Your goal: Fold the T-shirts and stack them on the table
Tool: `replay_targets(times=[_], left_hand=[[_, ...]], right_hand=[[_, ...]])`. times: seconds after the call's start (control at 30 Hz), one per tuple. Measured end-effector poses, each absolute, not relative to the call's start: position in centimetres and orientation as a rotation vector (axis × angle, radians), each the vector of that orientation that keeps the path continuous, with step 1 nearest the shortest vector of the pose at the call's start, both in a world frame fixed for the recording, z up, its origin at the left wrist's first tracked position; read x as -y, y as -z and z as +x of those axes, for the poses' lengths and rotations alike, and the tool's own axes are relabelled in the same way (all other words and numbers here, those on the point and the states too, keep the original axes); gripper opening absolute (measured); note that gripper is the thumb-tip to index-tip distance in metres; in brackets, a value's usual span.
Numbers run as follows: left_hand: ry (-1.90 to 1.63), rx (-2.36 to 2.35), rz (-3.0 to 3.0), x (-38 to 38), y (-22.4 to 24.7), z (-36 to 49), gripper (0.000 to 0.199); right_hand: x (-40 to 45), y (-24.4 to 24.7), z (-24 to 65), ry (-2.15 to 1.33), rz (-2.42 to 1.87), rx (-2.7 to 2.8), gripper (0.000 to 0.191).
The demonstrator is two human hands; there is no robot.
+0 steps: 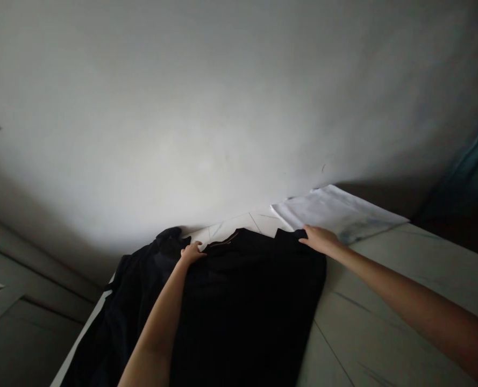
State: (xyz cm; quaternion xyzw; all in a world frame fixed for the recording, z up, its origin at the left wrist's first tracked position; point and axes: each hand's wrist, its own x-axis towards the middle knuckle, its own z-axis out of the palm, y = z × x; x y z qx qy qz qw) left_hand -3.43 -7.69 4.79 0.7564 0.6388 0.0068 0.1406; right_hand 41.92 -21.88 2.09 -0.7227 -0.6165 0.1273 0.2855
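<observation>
A black shirt (247, 306) lies spread over a white marble-patterned surface (368, 301), its upper edge towards the wall. Near the neckline, where a thin brownish line shows, my left hand (191, 252) is closed on the shirt's upper left edge. My right hand (320, 239) pinches the upper right corner, thumb and fingers together on the fabric. The shirt's lower part runs out of view at the bottom. Its dark cloth hides most folds and seams.
More dark clothing (132, 290) lies bunched at the left, against the shirt. A white cloth (331, 212) lies flat behind my right hand, by the grey wall (206, 118). A panelled door (25, 328) is at the lower left. Teal fabric (475, 161) hangs at the far right.
</observation>
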Motion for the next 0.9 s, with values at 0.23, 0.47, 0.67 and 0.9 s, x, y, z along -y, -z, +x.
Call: replay_targets(times=[0.23,0.47,0.67,0.9], left_hand=[[-0.004,-1.477,2.101,8.9,-5.6,-2.7,0.039],[-0.207,-1.28,2.155,16.2,-6.3,-4.3,0.043],[-0.279,-1.296,2.157,26.5,-6.5,-3.7,0.039],[-0.286,-1.177,1.947,33.7,-10.6,-2.5,0.047]], right_hand=[[18.7,-3.1,35.0,-0.209,-1.857,2.175,0.051],[18.6,-1.7,33.0,-0.472,-1.411,2.385,0.069],[23.4,-2.1,33.4,-0.231,-1.397,2.413,0.037],[27.3,-4.4,35.8,-0.819,-1.287,2.347,0.031]])
